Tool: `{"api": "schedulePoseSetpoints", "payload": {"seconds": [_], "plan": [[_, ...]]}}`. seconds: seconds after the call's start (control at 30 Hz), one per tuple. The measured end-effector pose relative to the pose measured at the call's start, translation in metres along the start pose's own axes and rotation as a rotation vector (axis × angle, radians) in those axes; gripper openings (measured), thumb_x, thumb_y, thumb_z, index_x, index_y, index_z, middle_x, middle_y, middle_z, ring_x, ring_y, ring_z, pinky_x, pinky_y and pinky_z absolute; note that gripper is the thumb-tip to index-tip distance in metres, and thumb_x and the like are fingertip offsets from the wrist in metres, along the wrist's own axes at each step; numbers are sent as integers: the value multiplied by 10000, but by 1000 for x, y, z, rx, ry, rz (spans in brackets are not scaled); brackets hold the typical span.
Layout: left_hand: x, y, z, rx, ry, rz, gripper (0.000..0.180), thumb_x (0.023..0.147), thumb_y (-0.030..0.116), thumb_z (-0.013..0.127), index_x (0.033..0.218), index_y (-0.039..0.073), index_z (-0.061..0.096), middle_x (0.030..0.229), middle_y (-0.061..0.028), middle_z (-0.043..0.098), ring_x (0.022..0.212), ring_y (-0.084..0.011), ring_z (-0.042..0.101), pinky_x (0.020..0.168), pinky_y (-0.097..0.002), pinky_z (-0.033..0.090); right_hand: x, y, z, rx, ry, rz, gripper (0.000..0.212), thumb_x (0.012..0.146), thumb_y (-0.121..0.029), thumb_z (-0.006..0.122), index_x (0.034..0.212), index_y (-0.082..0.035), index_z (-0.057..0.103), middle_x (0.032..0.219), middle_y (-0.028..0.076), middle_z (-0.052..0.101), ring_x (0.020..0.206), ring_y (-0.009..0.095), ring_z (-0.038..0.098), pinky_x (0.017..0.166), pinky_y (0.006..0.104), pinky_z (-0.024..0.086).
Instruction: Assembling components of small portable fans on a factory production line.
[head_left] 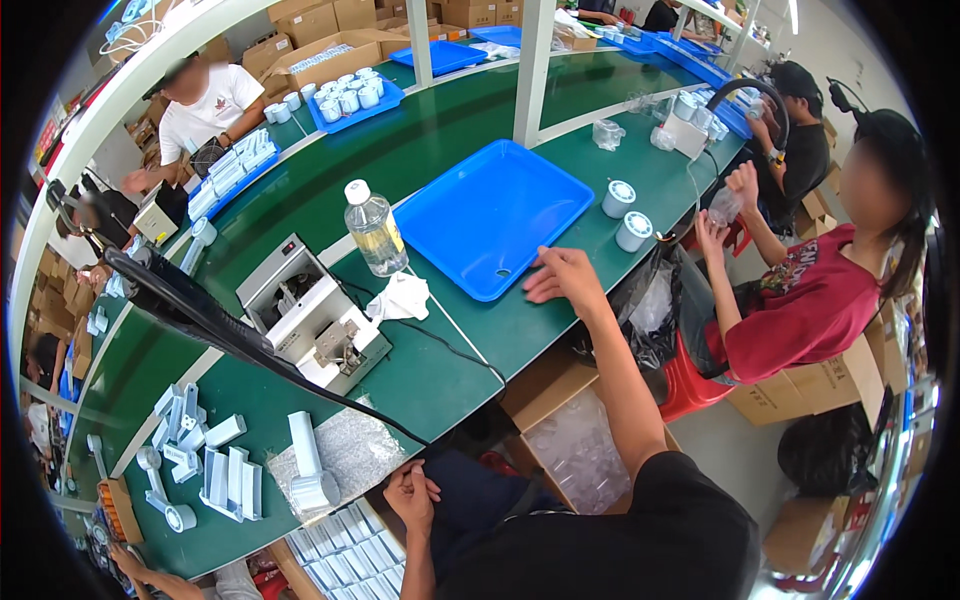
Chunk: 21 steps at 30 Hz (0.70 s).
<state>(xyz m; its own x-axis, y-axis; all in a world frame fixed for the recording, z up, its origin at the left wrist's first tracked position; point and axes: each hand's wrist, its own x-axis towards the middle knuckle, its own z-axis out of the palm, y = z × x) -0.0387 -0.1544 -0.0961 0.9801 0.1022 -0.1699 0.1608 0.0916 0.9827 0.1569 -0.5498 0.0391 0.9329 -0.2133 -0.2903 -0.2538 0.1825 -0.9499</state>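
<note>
My right hand (564,277) reaches over the table, fingers stretched out and empty, at the near right edge of a blue plastic tray (500,215). Bare inside, the tray has a small hole near its front corner. Two round white-and-pale-blue caps (634,231) stand to the right of it. Down by the table's front edge is my left hand (412,495), its fingers loosely bent and apart with nothing visible in them. Close to it, a pale blue plastic part with a long handle and round end (313,482) lies on a silvery sheet (358,445).
A small metal machine (315,315), a clear bottle (376,230) and crumpled white tissue (401,297) stand mid-table. Several pale blue parts (228,482) lie at left. A box of parts (345,555) sits below. At right, a person in red (800,300) handles clear plastic.
</note>
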Motion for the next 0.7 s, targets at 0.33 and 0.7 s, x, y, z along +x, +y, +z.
{"api": "schedulePoseSetpoints", "payload": {"seconds": [0.33, 0.7], "plan": [[1, 2, 2, 8, -5, 26, 203, 1043, 141, 591, 1075, -47, 661, 595, -63, 612, 457, -91, 546, 412, -216, 420, 44, -51, -92, -1399, 891, -383, 545, 864, -306, 764, 1367, -192, 590, 1347, 215, 547, 1187, 468, 581, 905, 550, 531], [-4, 1, 2, -11, -5, 22, 183, 1033, 112, 600, 1071, -49, 678, 596, -77, 634, 456, -89, 550, 435, -221, 427, -13, -57, -70, -783, 294, -212, 775, 786, -387, 833, 1375, 52, 585, 1148, 243, 712, 940, 273, 708, 799, 354, 555]]}}
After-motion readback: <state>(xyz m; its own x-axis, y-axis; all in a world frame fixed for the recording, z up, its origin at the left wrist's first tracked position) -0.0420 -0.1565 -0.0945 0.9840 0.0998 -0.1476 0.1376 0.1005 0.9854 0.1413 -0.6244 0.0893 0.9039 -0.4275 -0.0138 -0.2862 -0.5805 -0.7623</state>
